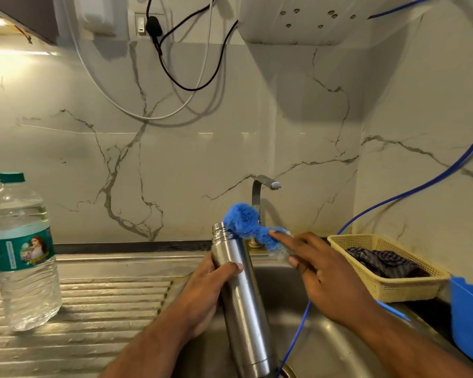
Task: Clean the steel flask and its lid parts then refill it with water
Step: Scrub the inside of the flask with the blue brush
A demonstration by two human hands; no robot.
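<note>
Ribbed surface (pixel 107 309) between water bottle (pixel 22 255) and sink (pixel 328 347) lies open; tap (pixel 257 195) stands just behind the flask (pixel 243 304), blue hose (pixel 293 339) crosses the sink, basket (pixel 388 291) flanks its right.

Left hand (pixel 202 290) grips the lidless steel flask (pixel 241 301), tilted over the sink (pixel 325 347). Right hand (pixel 322 271) pinches a blue scrubber (pixel 246 221) at the flask's mouth. Plastic water bottle (pixel 21 252) stands on the drainboard (pixel 93 309); yellow basket (pixel 385 276) sits right.
</note>
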